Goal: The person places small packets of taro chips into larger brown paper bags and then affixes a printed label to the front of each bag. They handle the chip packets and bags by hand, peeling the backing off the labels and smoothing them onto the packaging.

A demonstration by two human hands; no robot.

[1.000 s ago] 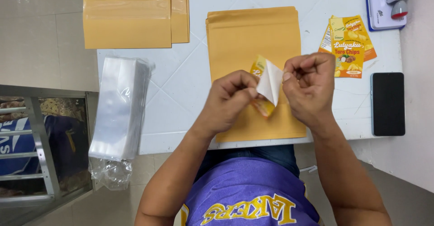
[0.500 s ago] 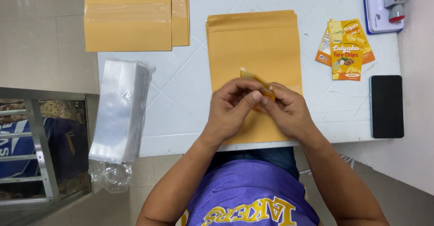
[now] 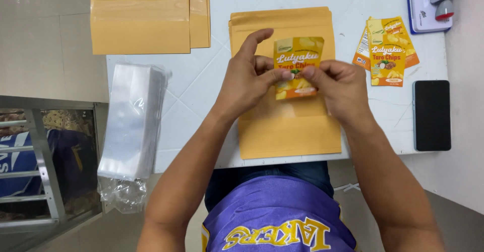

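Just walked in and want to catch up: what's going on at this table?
A person in a purple jersey holds a small orange-yellow label with both hands, the left hand and right hand pinching it over a stack of kraft pouches on the white table. More labels lie to the right beside a black phone. A stack of clear plastic bags sits at the left edge, and more kraft pouches lie at the top left.

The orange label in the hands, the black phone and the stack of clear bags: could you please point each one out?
orange label [image 3: 298,55], head view, its upper printed face.
black phone [image 3: 432,115], head view, middle of its dark screen.
stack of clear bags [image 3: 135,118], head view, middle of the top bag.
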